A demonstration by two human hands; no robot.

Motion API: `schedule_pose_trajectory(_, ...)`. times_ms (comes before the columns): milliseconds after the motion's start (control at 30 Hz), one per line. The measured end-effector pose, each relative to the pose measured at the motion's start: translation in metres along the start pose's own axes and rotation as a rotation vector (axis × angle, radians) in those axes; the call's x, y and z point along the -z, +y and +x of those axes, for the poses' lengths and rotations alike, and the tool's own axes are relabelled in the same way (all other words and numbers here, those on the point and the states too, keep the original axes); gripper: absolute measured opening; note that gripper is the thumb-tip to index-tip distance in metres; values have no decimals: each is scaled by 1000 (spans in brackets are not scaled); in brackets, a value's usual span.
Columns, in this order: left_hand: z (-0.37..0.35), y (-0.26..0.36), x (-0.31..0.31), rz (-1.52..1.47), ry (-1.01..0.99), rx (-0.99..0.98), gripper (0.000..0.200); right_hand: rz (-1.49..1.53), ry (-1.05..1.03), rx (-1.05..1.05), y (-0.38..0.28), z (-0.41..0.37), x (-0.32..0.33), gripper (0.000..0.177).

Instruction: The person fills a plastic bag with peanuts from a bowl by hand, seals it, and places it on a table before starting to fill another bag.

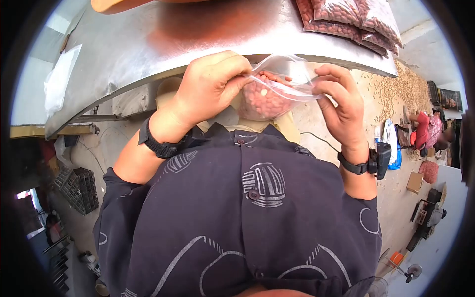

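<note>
A clear zip bag (267, 101) partly filled with reddish peanuts hangs between my hands at the near edge of the metal table. My left hand (210, 84) pinches the left end of its mouth between thumb and fingers. On the other side, my right hand (339, 99) grips the right end of the rim. The bag's mouth gapes in the middle, with peanuts (269, 76) visible just inside. One paler nut shows through the plastic.
Filled peanut bags (346, 22) lie stacked at the table's far right. A clear plastic sheet (62, 79) rests at the left of the metal table (123, 54). An orange basin edge (118, 5) shows at the top. Loose peanuts (405, 91) cover floor at right; black crates (76, 188) stand lower left.
</note>
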State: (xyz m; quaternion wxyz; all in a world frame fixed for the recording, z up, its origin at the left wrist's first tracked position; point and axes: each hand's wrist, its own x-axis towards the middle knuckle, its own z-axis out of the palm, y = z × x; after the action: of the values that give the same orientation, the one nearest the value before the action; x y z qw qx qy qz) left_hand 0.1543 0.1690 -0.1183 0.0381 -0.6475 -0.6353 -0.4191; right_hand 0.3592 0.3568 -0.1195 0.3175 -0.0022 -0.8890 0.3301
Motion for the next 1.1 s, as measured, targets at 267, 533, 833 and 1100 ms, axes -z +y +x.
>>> schedule_pose_trajectory(267, -6, -9, -21, -86, 20, 168, 15, 213, 140, -193, 33, -14, -16, 25)
schedule_pose_trajectory(533, -7, -7, -18, -213, 29, 236, 12, 568, 31, -178, 57, -16, -6, 31)
schedule_pose_trajectory(833, -4, -10, -8, -175, -46, 134, 12, 224, -200, -126, 50, 4, 19, 11)
schedule_pose_trajectory(1100, 13, -12, 10, -42, -67, 83, 11, -54, -137, 62, 35, 33, 38, 14)
